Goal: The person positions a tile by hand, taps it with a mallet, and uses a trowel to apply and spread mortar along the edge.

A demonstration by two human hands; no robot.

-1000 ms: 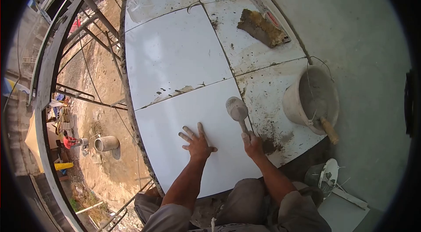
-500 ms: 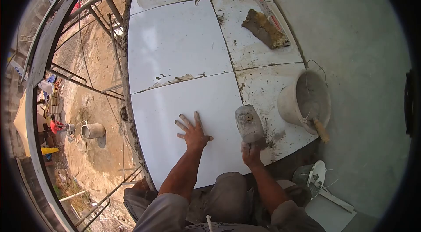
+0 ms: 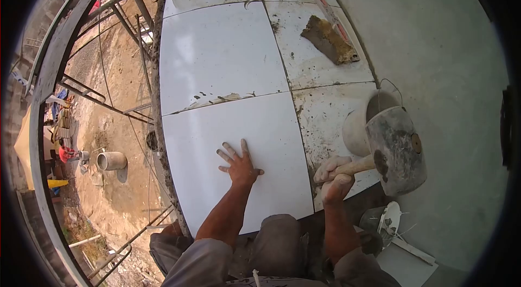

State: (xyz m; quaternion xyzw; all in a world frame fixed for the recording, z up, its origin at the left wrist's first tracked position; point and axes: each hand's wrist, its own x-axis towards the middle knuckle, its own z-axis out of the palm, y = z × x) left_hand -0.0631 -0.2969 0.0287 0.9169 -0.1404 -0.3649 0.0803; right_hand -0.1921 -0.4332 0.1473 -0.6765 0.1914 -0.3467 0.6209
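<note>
At lower centre, our left hand (image 3: 239, 167) lies spread on a tile (image 3: 271, 129) already down beside the laid tiles (image 3: 222, 59) above, our right hand (image 3: 335, 187) grips a raised mallet (image 3: 399, 148), and the dark joints (image 3: 332, 85) look unfilled.

Grey cloth on both flanks — left sleeve (image 3: 203, 261) and right sleeve (image 3: 362, 272) leaving the forearms bare! Dark markings cross the shirt (image 3: 285, 282), a pale cord (image 3: 256, 277) at its front — and grubby residue coats the left hand's (image 3: 239, 168) fingertips.
</note>
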